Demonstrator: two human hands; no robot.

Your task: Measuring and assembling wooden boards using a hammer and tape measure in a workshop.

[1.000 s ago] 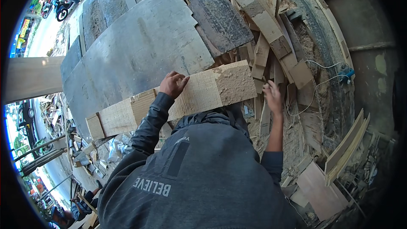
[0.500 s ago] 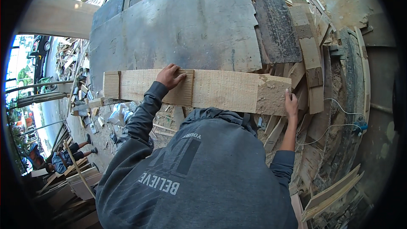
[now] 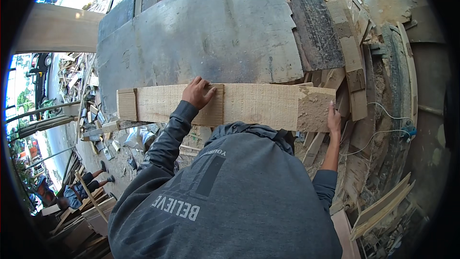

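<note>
A long pale wooden board [image 3: 258, 105] lies crosswise before me, with ribbed brown pieces [image 3: 126, 104] on it at the left and middle and a rough, crusted right end [image 3: 311, 112]. My left hand [image 3: 199, 93] has its fingers curled on the middle ribbed piece, by the board's far edge. My right hand [image 3: 334, 120] grips the board's right end, thumb upward along the edge. Just beyond the board lies a large grey sheet [image 3: 201, 33].
Piled offcuts [image 3: 352, 57] crowd the right, beside a weathered beam [image 3: 397, 81] and a blue object with white cord [image 3: 408, 131]. Debris covers the ground [image 3: 115, 144] at left. A co-worker [image 3: 76, 192] is at the lower left; a wide board [image 3: 62, 29] juts in above.
Since a second ago my right hand has taken hold of the board's right end, and the board sits more level in view. The view has turned; lately it shifted slightly.
</note>
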